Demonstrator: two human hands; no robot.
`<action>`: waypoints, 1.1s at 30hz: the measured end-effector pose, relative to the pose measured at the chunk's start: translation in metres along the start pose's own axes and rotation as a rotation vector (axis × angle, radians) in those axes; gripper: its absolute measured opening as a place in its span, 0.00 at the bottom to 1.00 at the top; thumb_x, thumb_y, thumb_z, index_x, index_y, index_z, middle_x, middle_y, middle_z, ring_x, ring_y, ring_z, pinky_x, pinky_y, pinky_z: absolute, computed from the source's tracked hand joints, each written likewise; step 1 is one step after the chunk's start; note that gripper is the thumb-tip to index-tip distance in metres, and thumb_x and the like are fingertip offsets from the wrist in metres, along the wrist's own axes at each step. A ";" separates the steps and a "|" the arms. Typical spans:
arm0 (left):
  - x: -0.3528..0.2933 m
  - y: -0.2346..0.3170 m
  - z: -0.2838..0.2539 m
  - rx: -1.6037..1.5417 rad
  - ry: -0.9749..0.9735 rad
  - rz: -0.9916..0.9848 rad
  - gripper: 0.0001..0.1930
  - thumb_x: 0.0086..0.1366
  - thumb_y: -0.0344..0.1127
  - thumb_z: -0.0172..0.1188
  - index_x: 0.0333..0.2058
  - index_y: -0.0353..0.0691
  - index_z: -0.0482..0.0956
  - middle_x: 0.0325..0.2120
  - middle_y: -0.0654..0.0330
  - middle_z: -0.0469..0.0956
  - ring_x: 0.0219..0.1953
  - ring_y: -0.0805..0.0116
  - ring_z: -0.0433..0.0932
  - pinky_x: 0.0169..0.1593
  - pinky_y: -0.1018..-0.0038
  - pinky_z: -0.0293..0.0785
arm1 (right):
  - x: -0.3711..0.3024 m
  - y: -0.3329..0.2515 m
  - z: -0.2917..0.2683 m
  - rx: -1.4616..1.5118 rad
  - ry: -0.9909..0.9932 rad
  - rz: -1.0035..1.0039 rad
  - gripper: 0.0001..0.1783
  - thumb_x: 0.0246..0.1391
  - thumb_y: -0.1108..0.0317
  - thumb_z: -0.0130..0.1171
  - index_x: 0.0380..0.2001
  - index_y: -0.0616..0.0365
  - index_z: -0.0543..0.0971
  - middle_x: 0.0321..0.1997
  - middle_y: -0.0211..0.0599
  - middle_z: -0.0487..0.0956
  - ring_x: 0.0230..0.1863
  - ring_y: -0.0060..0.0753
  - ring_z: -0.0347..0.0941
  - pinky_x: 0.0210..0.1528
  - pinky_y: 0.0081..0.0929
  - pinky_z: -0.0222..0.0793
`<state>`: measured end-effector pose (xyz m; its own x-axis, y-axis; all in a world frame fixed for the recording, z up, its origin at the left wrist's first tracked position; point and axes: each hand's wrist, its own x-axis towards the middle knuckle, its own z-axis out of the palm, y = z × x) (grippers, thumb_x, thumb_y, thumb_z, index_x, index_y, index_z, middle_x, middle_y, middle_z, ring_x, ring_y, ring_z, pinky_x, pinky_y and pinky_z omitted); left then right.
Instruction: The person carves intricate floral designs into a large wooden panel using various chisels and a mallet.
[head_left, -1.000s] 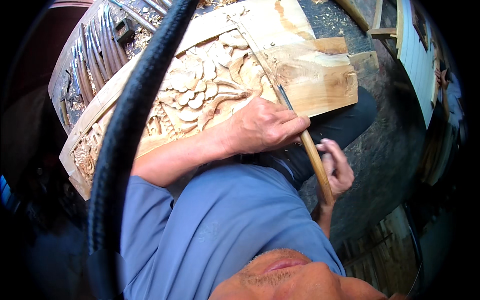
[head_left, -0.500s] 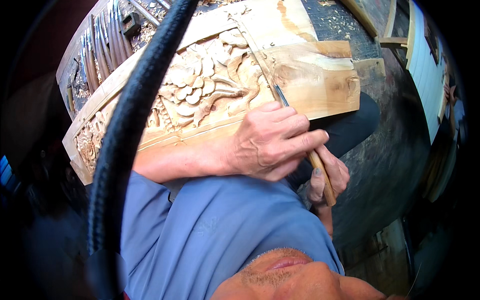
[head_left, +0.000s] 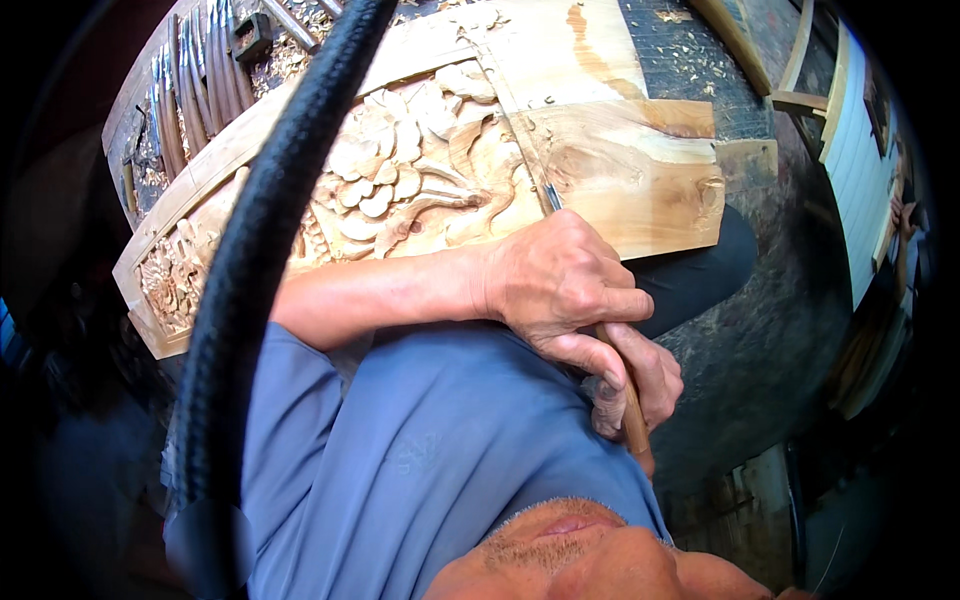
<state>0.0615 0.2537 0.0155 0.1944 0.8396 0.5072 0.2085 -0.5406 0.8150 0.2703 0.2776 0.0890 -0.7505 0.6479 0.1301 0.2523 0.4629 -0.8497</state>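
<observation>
A carving chisel [head_left: 634, 415] with a wooden handle slants across my front, its narrow metal blade pointing up and left at the carved wooden panel [head_left: 410, 200]. My left hand [head_left: 565, 285] is closed round the chisel's lower shaft, the thumb pressed along the handle, and its forearm lies along the panel's near edge. Farther back on the handle, my right hand [head_left: 645, 380] grips it, partly hidden behind the left hand. The blade tip touches the straight groove beside the raised leaf and petal relief. Part of the blade is covered by my left hand.
Several chisels [head_left: 195, 85] lie side by side on the bench at the far left, near a dark block [head_left: 251, 37]. Wood shavings [head_left: 690, 45] litter the dark benchtop. A black braided cable or tube [head_left: 265, 220] crosses the view. Boards [head_left: 850, 150] stand at the right.
Both hands and the chisel have shifted slightly left. My left hand has turned, its thumb now showing on the handle. The blade tip has moved slightly down along the groove.
</observation>
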 end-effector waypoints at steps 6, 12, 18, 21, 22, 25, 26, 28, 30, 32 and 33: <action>0.000 -0.009 0.001 -0.072 0.020 0.090 0.31 0.67 0.69 0.67 0.27 0.44 0.76 0.17 0.64 0.73 0.21 0.58 0.80 0.23 0.63 0.72 | 0.001 0.003 0.011 0.076 0.063 0.014 0.21 0.68 0.62 0.59 0.49 0.73 0.85 0.38 0.58 0.88 0.37 0.56 0.90 0.42 0.43 0.85; -0.002 -0.005 -0.001 -0.001 0.052 0.050 0.34 0.62 0.75 0.68 0.24 0.46 0.75 0.16 0.65 0.72 0.20 0.60 0.80 0.22 0.64 0.71 | -0.003 0.002 0.022 0.071 0.087 0.054 0.25 0.68 0.56 0.53 0.46 0.70 0.87 0.39 0.54 0.89 0.40 0.52 0.89 0.47 0.41 0.84; -0.002 -0.005 0.001 0.006 0.057 0.039 0.35 0.61 0.76 0.68 0.22 0.47 0.74 0.16 0.66 0.73 0.20 0.62 0.80 0.21 0.65 0.70 | -0.006 0.000 0.024 0.051 0.105 0.090 0.28 0.73 0.50 0.53 0.42 0.67 0.88 0.39 0.51 0.89 0.40 0.50 0.89 0.48 0.39 0.83; -0.004 -0.001 0.001 0.054 0.076 0.016 0.36 0.59 0.77 0.68 0.20 0.47 0.73 0.15 0.66 0.73 0.20 0.62 0.80 0.21 0.66 0.69 | -0.009 0.011 0.028 0.078 0.105 0.052 0.29 0.73 0.47 0.53 0.40 0.66 0.88 0.38 0.49 0.89 0.39 0.48 0.88 0.47 0.38 0.82; -0.003 -0.001 0.000 0.055 0.063 0.009 0.36 0.58 0.77 0.69 0.20 0.47 0.73 0.15 0.66 0.73 0.20 0.62 0.80 0.21 0.66 0.70 | -0.009 0.008 0.029 0.061 0.116 0.063 0.29 0.73 0.47 0.53 0.40 0.66 0.88 0.37 0.49 0.89 0.39 0.47 0.88 0.47 0.38 0.82; -0.002 0.000 -0.002 0.065 0.038 -0.008 0.37 0.57 0.78 0.69 0.18 0.48 0.73 0.14 0.65 0.74 0.20 0.62 0.80 0.21 0.66 0.70 | -0.010 0.002 0.032 0.035 0.138 0.104 0.28 0.74 0.48 0.52 0.39 0.65 0.87 0.36 0.47 0.89 0.38 0.45 0.88 0.47 0.37 0.82; -0.002 0.000 -0.002 0.065 0.040 -0.011 0.37 0.56 0.78 0.69 0.18 0.48 0.73 0.14 0.65 0.74 0.20 0.61 0.80 0.21 0.66 0.70 | -0.011 0.002 0.033 0.037 0.140 0.108 0.28 0.74 0.48 0.52 0.39 0.65 0.87 0.36 0.47 0.89 0.38 0.45 0.88 0.46 0.37 0.82; -0.002 0.000 0.000 0.051 0.052 -0.001 0.37 0.56 0.78 0.69 0.18 0.48 0.73 0.14 0.65 0.74 0.20 0.61 0.80 0.21 0.66 0.70 | -0.009 0.002 0.033 0.039 0.136 0.091 0.27 0.74 0.50 0.51 0.39 0.64 0.87 0.36 0.47 0.89 0.38 0.45 0.88 0.46 0.37 0.82; -0.002 -0.007 0.008 0.020 0.047 0.042 0.37 0.56 0.78 0.70 0.18 0.48 0.73 0.14 0.65 0.74 0.19 0.61 0.80 0.21 0.66 0.70 | -0.022 0.016 0.036 0.045 0.164 0.064 0.26 0.74 0.51 0.51 0.39 0.64 0.87 0.36 0.47 0.89 0.38 0.45 0.88 0.46 0.38 0.82; -0.001 -0.003 0.002 0.041 0.045 0.013 0.37 0.56 0.78 0.69 0.18 0.48 0.73 0.14 0.64 0.73 0.20 0.61 0.80 0.22 0.66 0.70 | -0.023 0.017 0.038 0.063 0.173 0.057 0.25 0.74 0.53 0.50 0.40 0.64 0.87 0.36 0.47 0.89 0.38 0.46 0.88 0.46 0.38 0.82; -0.001 -0.001 0.000 0.050 0.041 0.001 0.37 0.56 0.78 0.69 0.18 0.47 0.74 0.14 0.64 0.73 0.20 0.61 0.80 0.22 0.66 0.70 | -0.022 0.016 0.039 0.065 0.175 0.073 0.25 0.74 0.53 0.50 0.40 0.64 0.86 0.36 0.47 0.89 0.38 0.46 0.88 0.45 0.38 0.82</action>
<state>0.0608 0.2539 0.0143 0.1555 0.8400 0.5198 0.2557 -0.5425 0.8002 0.2671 0.2475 0.0528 -0.6127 0.7762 0.1486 0.2578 0.3741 -0.8908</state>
